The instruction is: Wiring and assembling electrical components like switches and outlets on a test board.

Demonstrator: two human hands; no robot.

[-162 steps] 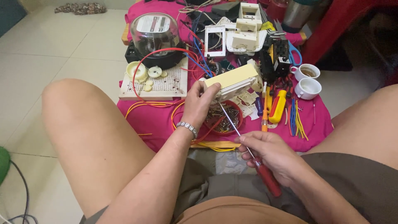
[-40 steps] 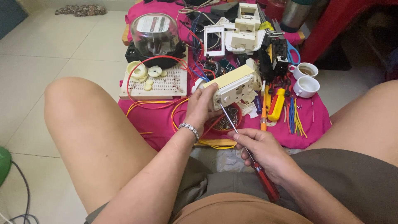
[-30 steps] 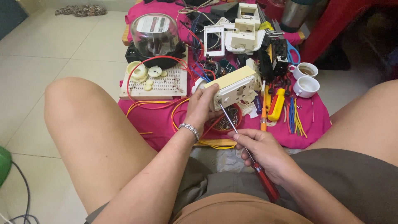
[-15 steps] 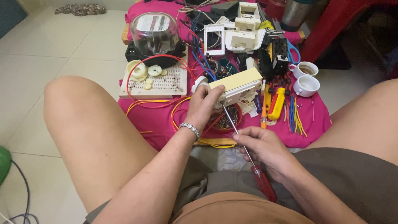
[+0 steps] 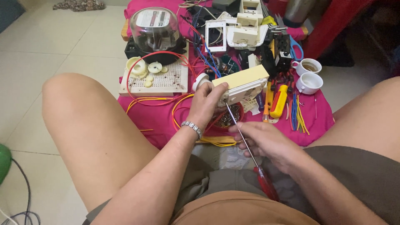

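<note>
Gripping a cream-coloured switch box (image 5: 241, 83) from its left end, the left hand (image 5: 207, 104) holds it tilted above the pink cloth (image 5: 162, 114), fingers curled shut around the box's edge and underside. A beaded bracelet (image 5: 192, 128) sits on that wrist. The long metal shaft of a red-handled screwdriver (image 5: 250, 152) runs up from the lap, its tip meeting the white underside of the box. The right hand (image 5: 266, 143) is closed around the shaft near its middle, fingers clamped on it, while the red handle points back toward the person's waist.

Directly below the box lies a red bowl of small screws (image 5: 227, 121), ringed by loops of yellow and red wire (image 5: 179, 106). Just right of the box rest an orange-and-yellow tool (image 5: 278, 102) and a bunch of short coloured wire pieces (image 5: 296, 114). Two white cups (image 5: 308, 75) stand near the cloth's right edge. To the left sits a perforated white board (image 5: 164, 79) carrying pale plastic discs, and behind it a glass-domed electricity meter (image 5: 155, 27). White switch frames and plates (image 5: 233, 31) are scattered at the far end of the cloth. Both bare knees flank the work on the tiled floor (image 5: 37, 54).
</note>
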